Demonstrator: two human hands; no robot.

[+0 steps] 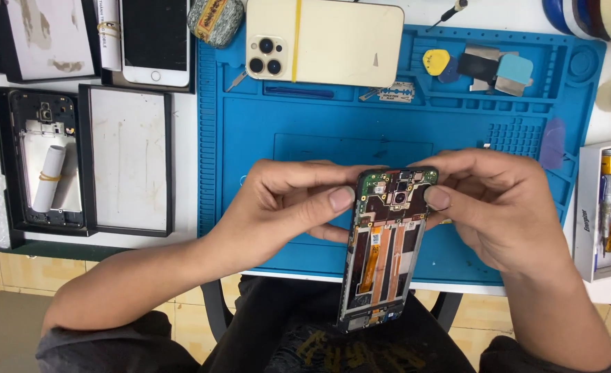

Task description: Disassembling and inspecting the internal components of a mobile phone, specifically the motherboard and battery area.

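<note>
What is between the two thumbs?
In the head view, the top end of the opened phone sits between the left hand thumb and the right hand thumb, with its green circuit board showing.

Blue mat (250, 138) centre is bare, open pass; gold phone (326, 41) blocks the bench's far edge, picks (478, 65) far-right corner, open frames (88, 159) left edge, tool box (606, 214) right edge.

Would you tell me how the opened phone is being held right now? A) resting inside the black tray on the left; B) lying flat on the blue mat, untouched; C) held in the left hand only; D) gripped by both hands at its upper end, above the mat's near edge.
D: the left hand and right hand both pinch the opened phone near its top, thumbs on either side of its exposed circuit board, over the near edge of the blue mat.
</note>
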